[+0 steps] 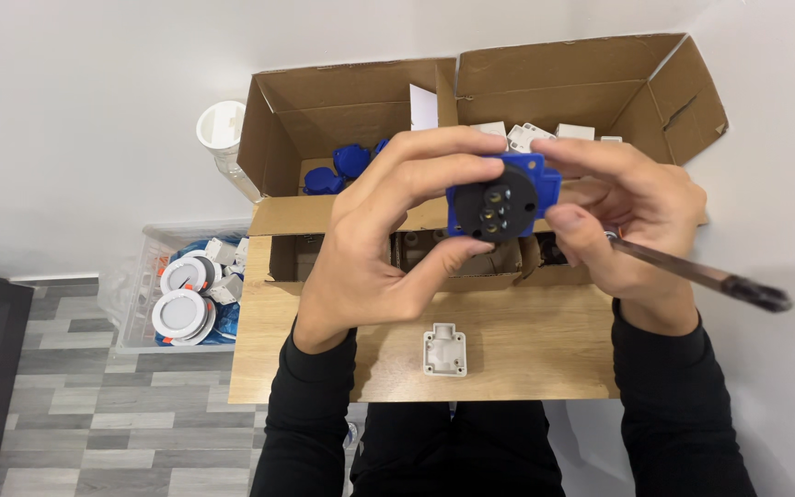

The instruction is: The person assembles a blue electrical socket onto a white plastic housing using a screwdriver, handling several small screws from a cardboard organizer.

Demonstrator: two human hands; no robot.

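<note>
Blue socket insert (501,198) with black round face, held above the table (508,350), pinched between left hand (374,248) fingers and right hand (632,216) fingers; screwdriver (692,271) also gripped right, shaft pointing rightward. White housing (443,352) below, cardboard box (370,110) beyond.

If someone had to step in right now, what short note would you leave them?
Left hand: grips the blue socket part from the left, black face toward the camera.
Right hand: steadies the part's right edge and holds a screwdriver.
On the wooden table: a white housing, untouched.
Cardboard boxes behind hold more blue and white parts.
Done: part picked up. Left: blue part and housing not yet joined.
</note>
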